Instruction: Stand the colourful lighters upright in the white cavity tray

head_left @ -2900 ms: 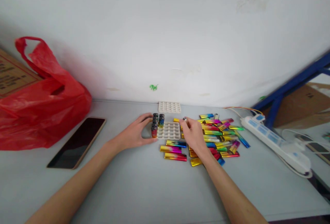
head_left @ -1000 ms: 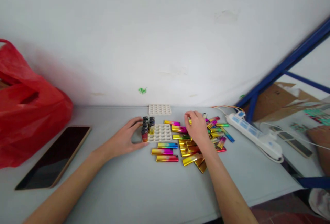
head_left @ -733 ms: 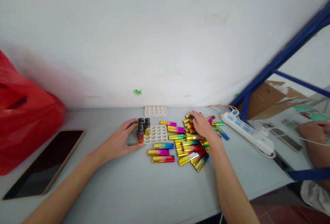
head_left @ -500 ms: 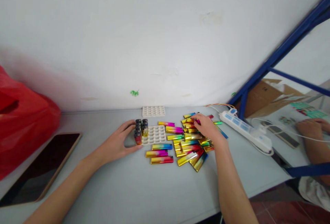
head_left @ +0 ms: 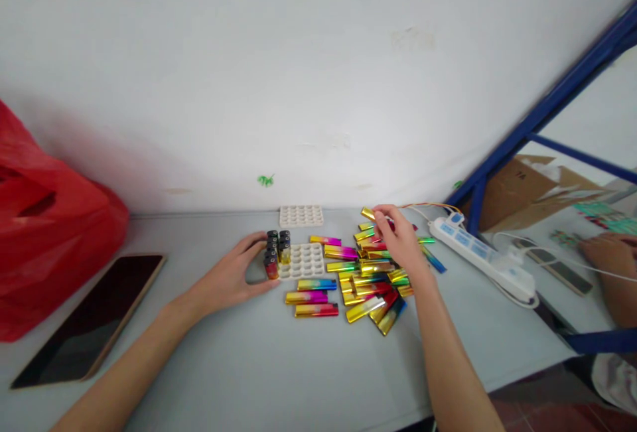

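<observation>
right hand raised over the far side of the pile of lighters, fingers pinched on one gold lighter, lifted clear of the rest by its end, apparently so it comes away without dragging its neighbours. left hand flat on the table, fingers curled loosely around the left edge of the white tray, thumb and fingertips against the few lighters standing upright in its left-hand sockets; likely bracing the tray so it does not slide, and steadying the standing ones. most sockets of that tray unfilled. three lighters lying side by side just in front of the tray, apart from the main pile to their right. second white tray farther back, near the wall, with nothing in it. beyond the pile to the right, a white power strip with its cord. far left, a dark phone lying face up, and a red plastic bag behind it. at the right edge, another person's hand at a neighbouring table.
</observation>
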`<state>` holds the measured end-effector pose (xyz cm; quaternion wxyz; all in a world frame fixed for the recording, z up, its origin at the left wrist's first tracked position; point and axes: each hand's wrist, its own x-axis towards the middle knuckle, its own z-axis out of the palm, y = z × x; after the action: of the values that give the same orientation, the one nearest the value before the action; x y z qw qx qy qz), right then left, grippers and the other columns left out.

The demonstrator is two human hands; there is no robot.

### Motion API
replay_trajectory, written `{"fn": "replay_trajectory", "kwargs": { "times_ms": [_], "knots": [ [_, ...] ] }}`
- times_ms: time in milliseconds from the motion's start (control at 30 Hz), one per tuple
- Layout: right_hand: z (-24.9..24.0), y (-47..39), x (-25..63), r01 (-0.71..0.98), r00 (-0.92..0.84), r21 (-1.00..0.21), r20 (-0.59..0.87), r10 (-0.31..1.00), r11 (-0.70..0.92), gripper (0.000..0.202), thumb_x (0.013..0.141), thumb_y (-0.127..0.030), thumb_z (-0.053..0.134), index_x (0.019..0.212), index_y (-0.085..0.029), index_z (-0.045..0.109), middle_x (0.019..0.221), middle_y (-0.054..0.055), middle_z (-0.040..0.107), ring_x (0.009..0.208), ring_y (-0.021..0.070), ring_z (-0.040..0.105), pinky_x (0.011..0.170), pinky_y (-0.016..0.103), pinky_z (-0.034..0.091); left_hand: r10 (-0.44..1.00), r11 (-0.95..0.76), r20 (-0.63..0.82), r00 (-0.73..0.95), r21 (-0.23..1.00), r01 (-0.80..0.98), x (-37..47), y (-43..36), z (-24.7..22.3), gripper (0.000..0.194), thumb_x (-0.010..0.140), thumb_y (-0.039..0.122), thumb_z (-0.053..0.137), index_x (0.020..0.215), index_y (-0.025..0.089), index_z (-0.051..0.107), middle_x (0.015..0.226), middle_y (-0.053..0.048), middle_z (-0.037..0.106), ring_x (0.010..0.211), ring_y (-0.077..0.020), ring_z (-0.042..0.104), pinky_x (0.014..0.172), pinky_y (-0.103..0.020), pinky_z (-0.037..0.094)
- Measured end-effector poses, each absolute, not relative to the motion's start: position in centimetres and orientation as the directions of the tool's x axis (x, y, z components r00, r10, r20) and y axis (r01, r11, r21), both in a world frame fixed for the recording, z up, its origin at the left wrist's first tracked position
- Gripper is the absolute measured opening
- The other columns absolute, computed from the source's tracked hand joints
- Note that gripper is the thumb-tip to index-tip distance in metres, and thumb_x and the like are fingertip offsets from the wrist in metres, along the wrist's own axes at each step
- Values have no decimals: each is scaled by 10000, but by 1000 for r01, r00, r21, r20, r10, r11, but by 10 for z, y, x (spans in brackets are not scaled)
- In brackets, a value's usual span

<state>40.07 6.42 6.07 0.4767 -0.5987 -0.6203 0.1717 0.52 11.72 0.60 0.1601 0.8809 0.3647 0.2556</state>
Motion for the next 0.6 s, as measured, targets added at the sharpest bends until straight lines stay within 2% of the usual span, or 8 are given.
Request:
{"fn": "replay_trajectory", "kwargs": {
  "times_ms": [100, 200, 267, 333, 467, 533, 600],
  "knots": [
    [55, 69, 374, 361, 168, -916, 252, 953, 178, 470, 1021, -686, 544, 1046, -231, 659, 689, -55, 568, 538, 131, 489, 512, 259, 399, 730, -676, 328, 600, 473, 564, 6, 116, 8, 672, 835, 602, 813, 1406, 297, 632, 1566, -142, 602, 1399, -408, 637, 1232, -557, 530],
    [47, 73, 350, 202, 152, -971, 161, 975, 129, 503, 880, -716, 722, 967, -223, 685, 609, -84, 483, 488, 105, 401, 471, 247, 340, 746, -656, 302, 593, 484, 579, 7, 114, 10, 699, 839, 612, 805, 1414, 253, 635, 1579, -171, 590, 1423, -415, 620, 1244, -581, 510],
    [45, 74, 338, 120, 171, -989, 105, 980, 85, 529, 760, -692, 847, 951, -218, 709, 629, -73, 520, 514, 106, 424, 480, 242, 361, 749, -652, 293, 594, 486, 582, 7, 113, 10, 706, 855, 613, 797, 1415, 216, 632, 1581, -190, 582, 1434, -417, 613, 1248, -587, 501],
    [45, 74, 330, 66, 179, -996, 71, 981, 60, 548, 704, -699, 886, 880, -211, 708, 683, -41, 585, 570, 119, 480, 515, 247, 408, 748, -654, 294, 595, 485, 581, 7, 112, 10, 702, 864, 604, 799, 1415, 203, 629, 1579, -198, 579, 1436, -414, 613, 1247, -584, 502],
    [50, 69, 322, 71, 109, -993, 98, 989, 90, 612, 857, -800, 708, 712, -214, 607, 644, -27, 544, 594, 130, 503, 555, 257, 436, 739, -664, 309, 598, 485, 570, 6, 113, 9, 684, 860, 593, 812, 1417, 242, 625, 1578, -185, 580, 1439, -398, 611, 1253, -573, 499],
    [51, 66, 317, 33, -17, -996, 82, 996, 82, 603, 918, -805, 637, 759, -225, 593, 649, -34, 539, 588, 133, 523, 568, 260, 464, 734, -669, 313, 602, 484, 564, 6, 113, 8, 690, 858, 596, 813, 1413, 231, 626, 1577, -186, 581, 1438, -395, 610, 1257, -566, 496],
    [52, 64, 310, -15, -106, -999, 35, 994, 33, 583, 916, -816, 631, 825, -244, 569, 635, -63, 501, 528, 120, 473, 516, 247, 435, 731, -673, 309, 609, 479, 564, 6, 113, 8, 710, 854, 612, 812, 1406, 205, 627, 1575, -194, 579, 1435, -395, 611, 1263, -552, 491]
  ]
}}
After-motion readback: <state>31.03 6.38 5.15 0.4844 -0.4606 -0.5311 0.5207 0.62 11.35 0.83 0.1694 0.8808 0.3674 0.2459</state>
